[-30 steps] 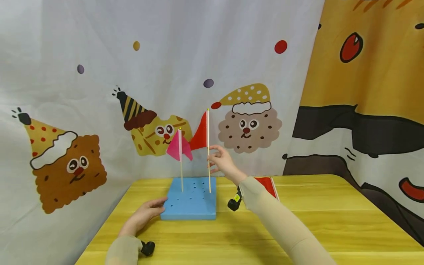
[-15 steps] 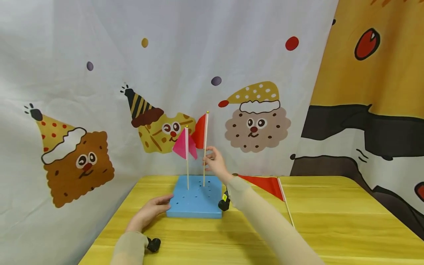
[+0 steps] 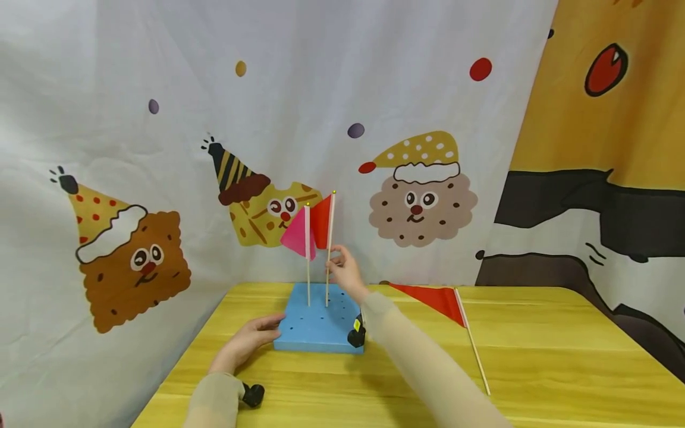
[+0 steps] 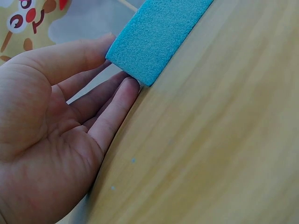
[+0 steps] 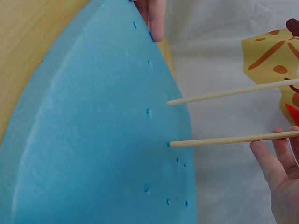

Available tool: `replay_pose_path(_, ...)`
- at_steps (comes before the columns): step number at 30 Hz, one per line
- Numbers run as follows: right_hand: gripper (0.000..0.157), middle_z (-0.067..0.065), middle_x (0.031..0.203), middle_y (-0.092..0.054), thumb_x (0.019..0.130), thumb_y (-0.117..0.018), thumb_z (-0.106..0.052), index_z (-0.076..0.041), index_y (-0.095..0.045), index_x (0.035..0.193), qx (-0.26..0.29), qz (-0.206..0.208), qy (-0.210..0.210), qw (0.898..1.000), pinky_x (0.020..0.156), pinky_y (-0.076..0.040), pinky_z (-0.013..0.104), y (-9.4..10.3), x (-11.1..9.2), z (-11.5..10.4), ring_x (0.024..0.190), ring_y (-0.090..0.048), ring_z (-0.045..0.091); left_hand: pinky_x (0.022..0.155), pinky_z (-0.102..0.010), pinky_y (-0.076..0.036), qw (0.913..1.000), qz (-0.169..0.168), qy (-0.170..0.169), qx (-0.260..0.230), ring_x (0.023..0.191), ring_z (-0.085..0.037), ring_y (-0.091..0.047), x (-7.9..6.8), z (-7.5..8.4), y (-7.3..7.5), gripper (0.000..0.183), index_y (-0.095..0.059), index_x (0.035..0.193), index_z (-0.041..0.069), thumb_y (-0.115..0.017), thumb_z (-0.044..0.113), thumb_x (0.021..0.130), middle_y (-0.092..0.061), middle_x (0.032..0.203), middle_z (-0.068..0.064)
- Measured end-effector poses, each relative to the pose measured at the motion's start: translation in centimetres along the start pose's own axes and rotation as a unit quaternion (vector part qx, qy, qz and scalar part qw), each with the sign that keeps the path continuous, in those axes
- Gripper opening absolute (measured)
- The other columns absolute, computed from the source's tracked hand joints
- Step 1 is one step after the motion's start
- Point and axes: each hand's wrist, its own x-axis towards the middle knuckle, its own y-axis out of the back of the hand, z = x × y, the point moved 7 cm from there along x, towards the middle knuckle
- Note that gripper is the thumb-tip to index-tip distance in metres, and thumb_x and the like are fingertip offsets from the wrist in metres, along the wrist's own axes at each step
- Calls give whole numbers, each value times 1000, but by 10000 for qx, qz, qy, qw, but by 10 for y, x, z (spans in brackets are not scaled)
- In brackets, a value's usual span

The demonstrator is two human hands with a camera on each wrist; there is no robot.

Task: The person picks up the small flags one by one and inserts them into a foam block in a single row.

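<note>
My right hand [image 3: 346,274] pinches the wooden stick of a red flag [image 3: 323,223], below its cloth. The flag stands nearly upright over a blue foam block [image 3: 316,333]. In the right wrist view the lower end of its stick [image 5: 210,141] is right by a small hole; whether it touches the foam I cannot tell. Close on the left, a pink flag [image 3: 296,235] stands upright in the block, and its cloth overlaps the red one in the head view. My left hand [image 3: 251,340] touches the block's left side with fairly straight fingers, resting on the table.
A second red flag [image 3: 441,303] lies on the yellow wood-grain table [image 3: 562,356], right of the block. Several small holes dot the block's top. Behind the table hangs a white curtain [image 3: 299,89] with printed cartoon biscuits.
My right hand has moved the red flag toward the pink one and lowered it. The view has turned slightly right, showing more of the lying flag. The left hand stays at the block.
</note>
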Motion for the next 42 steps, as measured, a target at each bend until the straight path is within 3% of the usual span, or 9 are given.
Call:
replay_pose_path(8,35,19,97,-59,99,-53,-1,-2,-47,133,-19,29,101,9999,68,-58,45,-3,-3,-1,94,-60,48,107,-47,-37,10000,32,-8,10,136,-41,-34,0,2,-1,57,-41,147,3,-62,18,96,-32,152,-24)
replay_pose_path(14,33,21,97,-59,99,-53,0,-4,-49,131,78,-47,167,9998,71,-58,50,-4,-4,-3,94,-58,49,106,-47,-39,10000,-33,-29,7,135,-43,-33,1,4,-1,57,-41,147,2,-62,19,97,-30,151,-26)
replay_pose_path(23,31,37,106,-54,99,-51,2,-2,-48,130,216,-280,143,9993,77,-52,62,-6,-5,-4,93,-57,51,107,-47,-38,10000,33,30,-11,135,-41,-35,2,1,-1,57,-42,147,3,-63,18,96,-32,152,-23)
replay_pose_path(27,29,32,104,-56,99,-53,0,-7,-51,127,136,-250,67,9996,78,-53,60,-6,-6,1,89,-60,43,107,-47,-37,10000,-3,17,-31,136,-41,-34,2,-1,-2,57,-41,147,3,-62,18,96,-32,152,-22)
replay_pose_path(35,32,24,100,-60,99,-53,-1,-8,-51,129,-37,-174,44,9998,76,-56,52,-8,-11,6,93,-60,47,107,-48,-37,10000,27,17,13,136,-42,-34,-2,1,-2,56,-41,147,2,-61,17,97,-32,152,-23)
replay_pose_path(40,31,29,101,-59,99,-52,1,-6,-50,129,113,-240,-24,9996,80,-52,59,-8,-15,10,95,-59,50,107,-47,-37,10000,21,23,7,136,-41,-33,-2,2,-1,56,-41,147,1,-61,17,97,-32,152,-23)
replay_pose_path(42,30,33,103,-57,99,-51,2,-3,-50,128,128,-287,20,9995,81,-51,61,-8,-21,0,96,-57,52,108,-47,-36,10000,2,37,-26,137,-41,-32,-2,1,-1,57,-41,147,2,-62,17,97,-31,153,-22)
